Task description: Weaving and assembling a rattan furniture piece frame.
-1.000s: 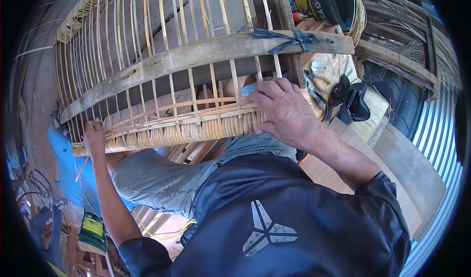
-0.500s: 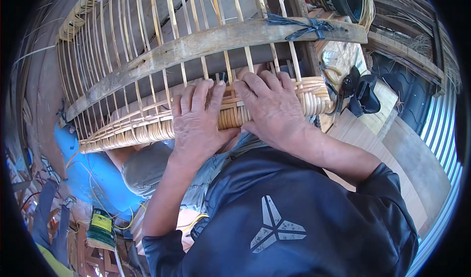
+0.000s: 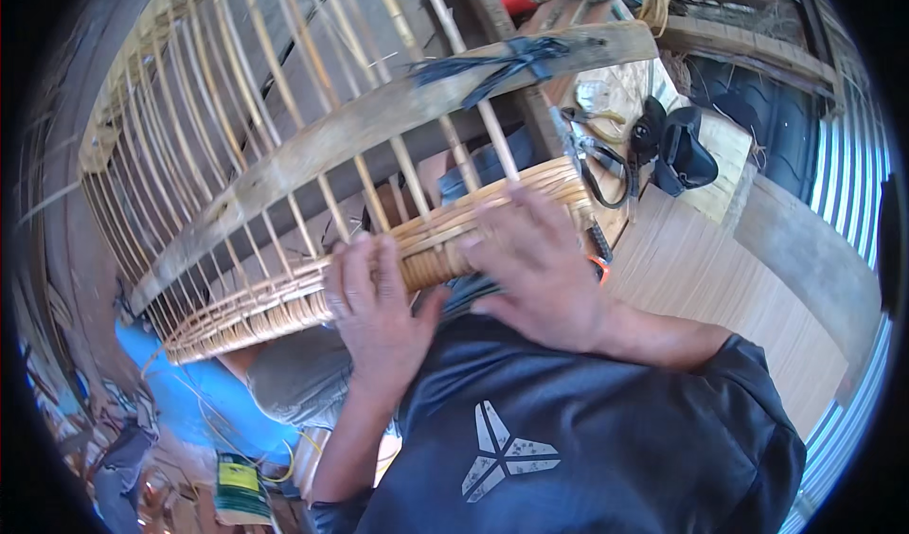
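Observation:
A half-woven rattan frame [image 3: 445, 266] lies across my lap, its thick wrapped edge toward me and many upright canes rising from it. My left hand [image 3: 379, 302] rests on this edge near the middle, fingers bent over the weave and thumb apart on the near side. Farther right, my right hand [image 3: 544, 274] is smeared by motion over the edge, its fingers spread and the thumb out. Across the canes runs a curved wooden slat [image 3: 312, 155], with a dark strip [image 3: 502, 65] knotted round it near its right end.
At the right, a wooden board holds dark goggle-like gear [image 3: 684, 151] and a pair of pliers [image 3: 601, 122]. A plywood sheet [image 3: 720, 283] lies beside me. A blue plastic object [image 3: 204, 397] and a green-and-yellow can [image 3: 241, 487] are at lower left. Another can stands at top.
The rattan frame has tilted, its left end lower and its right end shifted left in view. My right hand has loosened from the edge and its fingers have spread. My left hand stays on it.

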A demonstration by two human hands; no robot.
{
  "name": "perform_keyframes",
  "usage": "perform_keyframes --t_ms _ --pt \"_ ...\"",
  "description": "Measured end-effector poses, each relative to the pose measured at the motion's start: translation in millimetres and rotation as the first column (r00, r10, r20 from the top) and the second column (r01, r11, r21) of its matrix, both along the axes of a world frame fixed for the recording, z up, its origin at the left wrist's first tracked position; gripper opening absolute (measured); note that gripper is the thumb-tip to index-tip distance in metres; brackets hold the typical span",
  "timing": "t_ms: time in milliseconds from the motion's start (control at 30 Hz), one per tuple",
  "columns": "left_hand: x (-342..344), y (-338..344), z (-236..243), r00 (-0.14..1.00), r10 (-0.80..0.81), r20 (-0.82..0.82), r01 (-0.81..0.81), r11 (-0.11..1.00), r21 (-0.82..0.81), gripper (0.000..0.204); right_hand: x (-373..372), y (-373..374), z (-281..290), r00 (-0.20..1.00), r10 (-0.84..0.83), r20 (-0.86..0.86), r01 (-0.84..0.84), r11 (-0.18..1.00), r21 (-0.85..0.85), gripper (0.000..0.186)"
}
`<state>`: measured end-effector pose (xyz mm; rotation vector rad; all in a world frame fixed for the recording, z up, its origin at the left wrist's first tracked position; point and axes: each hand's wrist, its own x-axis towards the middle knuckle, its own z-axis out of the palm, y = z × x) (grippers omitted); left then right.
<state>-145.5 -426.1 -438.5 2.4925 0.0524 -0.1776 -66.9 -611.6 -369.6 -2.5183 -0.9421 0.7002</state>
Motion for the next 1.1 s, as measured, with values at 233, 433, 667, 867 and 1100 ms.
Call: perform_keyframes --t_ms 233,433,667,867,1100 --pt "72 -75 32 0.971 -0.238 -0.014 0.236 0.966 -0.105 0.079 23 -91 -20 0.75 -0.576 -0.325 0.649 0.737 0.189 0.084" --pt "83 -100 26 0.949 -0.314 -0.006 0.314 0.946 0.075 0.081 7 -90 -44 0.696 -0.492 -0.523 0.685 0.674 0.277 0.093" --pt "78 -99 23 0.889 -0.438 -0.131 0.451 0.888 0.092 0.087 -9 -94 -64 0.812 -0.484 -0.326 0.583 0.665 0.467 0.086" --pt "74 -104 21 0.918 -0.385 -0.101 0.394 0.914 0.097 0.088 -23 -114 -78 0.503 -0.379 -0.777 0.862 0.153 0.483 0.096" --pt "77 -117 20 0.917 -0.386 -0.1 0.398 0.902 0.166 0.097 -22 -123 -92 0.371 -0.134 -0.919 0.928 0.014 0.372 0.083"
